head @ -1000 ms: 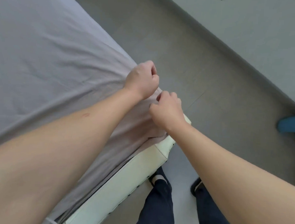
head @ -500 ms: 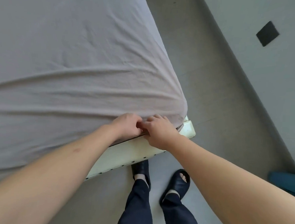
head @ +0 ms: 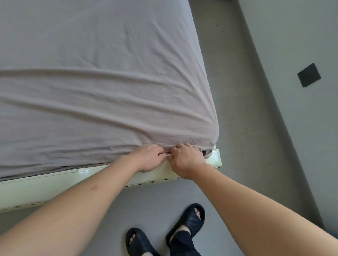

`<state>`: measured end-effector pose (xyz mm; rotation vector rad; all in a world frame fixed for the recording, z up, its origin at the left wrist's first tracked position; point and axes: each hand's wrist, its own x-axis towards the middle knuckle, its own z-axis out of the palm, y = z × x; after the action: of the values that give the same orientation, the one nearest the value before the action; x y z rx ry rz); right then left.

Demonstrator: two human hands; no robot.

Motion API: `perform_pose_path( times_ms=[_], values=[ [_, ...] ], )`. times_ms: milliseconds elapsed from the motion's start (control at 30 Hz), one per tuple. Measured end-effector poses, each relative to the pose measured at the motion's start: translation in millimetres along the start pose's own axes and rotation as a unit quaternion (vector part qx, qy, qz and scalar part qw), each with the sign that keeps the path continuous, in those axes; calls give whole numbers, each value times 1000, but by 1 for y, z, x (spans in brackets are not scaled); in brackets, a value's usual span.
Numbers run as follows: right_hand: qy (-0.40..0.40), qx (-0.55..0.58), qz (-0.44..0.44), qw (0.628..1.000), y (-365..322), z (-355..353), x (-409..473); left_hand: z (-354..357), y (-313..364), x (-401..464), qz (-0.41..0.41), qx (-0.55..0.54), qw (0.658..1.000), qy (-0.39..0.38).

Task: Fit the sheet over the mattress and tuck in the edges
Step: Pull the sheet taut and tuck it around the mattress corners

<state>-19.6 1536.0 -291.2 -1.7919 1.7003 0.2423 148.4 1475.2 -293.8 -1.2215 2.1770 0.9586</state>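
Sheet [head: 92,82] fabric, grey and creased, covers the mattress top and its near right corner. We curl our left hand [head: 149,158] and right hand [head: 186,159] side by side on its lower edge, fingers pinching it against the cream bed frame [head: 45,188], slippers [head: 189,219] on the grey floor [head: 241,131].

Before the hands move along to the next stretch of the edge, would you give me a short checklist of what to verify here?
1. Sheet wraps the near right corner: ok.
2. Left hand and right hand are at the hem: ok.
3. Hem pushed fully under the mattress: cannot tell, fingers hide it.
4. Top surface smooth: not ok, long creases run across.
5. Edge left of the hands tucked above the bed frame: cannot tell.
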Motion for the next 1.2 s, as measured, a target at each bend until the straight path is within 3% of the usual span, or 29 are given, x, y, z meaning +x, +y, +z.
perform_pose_path(
  times_ms=[167, 333, 500, 700, 833, 933, 1033, 1200],
  values=[
    [-93, 18, -3, 996, -4, -18, 16, -9, 6, 4, -22, 9, 999, -34],
    [-93, 18, 16, 995, -7, -23, 17, -15, 14, 13, -53, 28, 994, -95],
    [-151, -16, 22, 988, -5, -27, 23, -21, 20, 15, -59, 63, 986, -144],
    [-200, 29, 44, 978, -11, -42, 30, -25, 18, 15, -57, 33, 984, -167],
    [-262, -9, 22, 965, -6, -40, 40, -29, 17, 13, -37, 21, 979, -199],
    [-283, 52, 11, 958, -9, -44, 50, -29, 13, 15, -62, 7, 978, -200],
    [-293, 51, 23, 954, -11, -48, 49, -25, 13, 17, -95, -18, 982, -162],
    [-52, -23, 18, 998, -8, -17, 27, -4, 16, 6, -108, -31, 987, 113]
  ],
)
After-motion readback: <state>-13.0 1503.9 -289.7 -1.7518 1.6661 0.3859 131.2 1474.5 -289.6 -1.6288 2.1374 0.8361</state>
